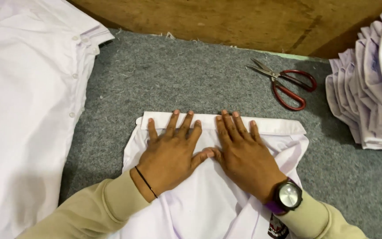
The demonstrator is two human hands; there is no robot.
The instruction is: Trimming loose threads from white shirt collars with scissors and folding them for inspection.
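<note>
My left hand (172, 152) and right hand (240, 152) press flat, fingers (186, 126) spread, thumbs touching, pinning the folded pale lilac cotton shirt (208, 201) on the grey felt worktop (164, 75) so its collar band stays creased.

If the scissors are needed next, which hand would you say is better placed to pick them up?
Probably the right hand. The scissors lie beyond it on the right side of the mat, with nothing between; the left hand would have to cross over the right.

Red-handled scissors (288, 85) on grey felt mat (164, 79), stack of folded shirts (370, 93) right, spread white shirt (23, 110) left
</note>
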